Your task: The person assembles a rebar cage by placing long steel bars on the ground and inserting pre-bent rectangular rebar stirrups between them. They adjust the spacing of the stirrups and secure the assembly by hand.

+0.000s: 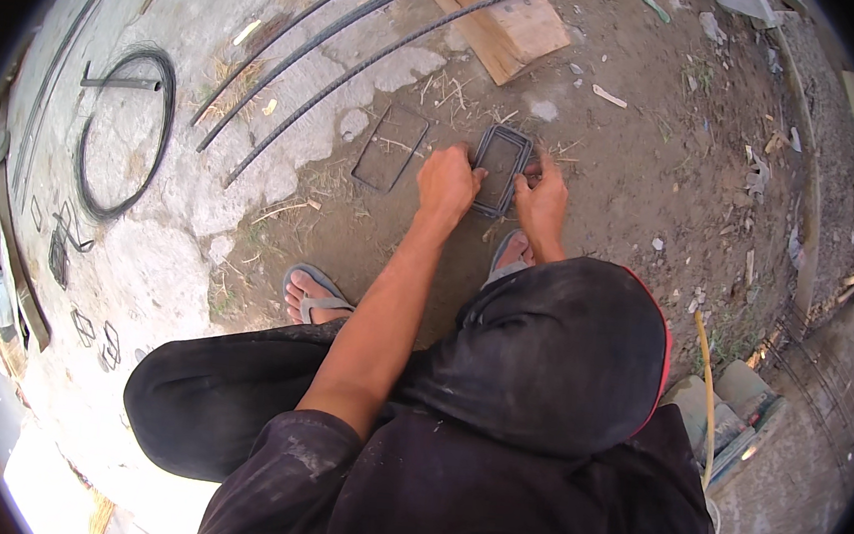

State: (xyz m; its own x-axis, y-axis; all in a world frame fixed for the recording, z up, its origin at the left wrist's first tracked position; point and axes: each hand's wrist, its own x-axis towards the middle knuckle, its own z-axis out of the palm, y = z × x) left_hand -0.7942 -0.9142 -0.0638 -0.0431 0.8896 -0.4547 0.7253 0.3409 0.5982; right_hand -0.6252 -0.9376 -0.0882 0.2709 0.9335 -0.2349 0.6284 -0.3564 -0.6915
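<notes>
Left hand (447, 183) and right hand (543, 198) grip 1 stack of rectangular bent-wire stirrups (500, 169) — dusty ground (636, 163).

Three long rebars (335, 34) far left, one wire coil (125, 133), one loose rectangular stirrup (390, 148), one bundle of stirrups (500, 170), one wooden board (501, 22), two sandals (313, 293).

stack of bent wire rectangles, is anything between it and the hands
No. Both hands are already on the stack of bent wire rectangles: the left hand grips its left edge and the right hand its right edge, with nothing visible between.
</notes>
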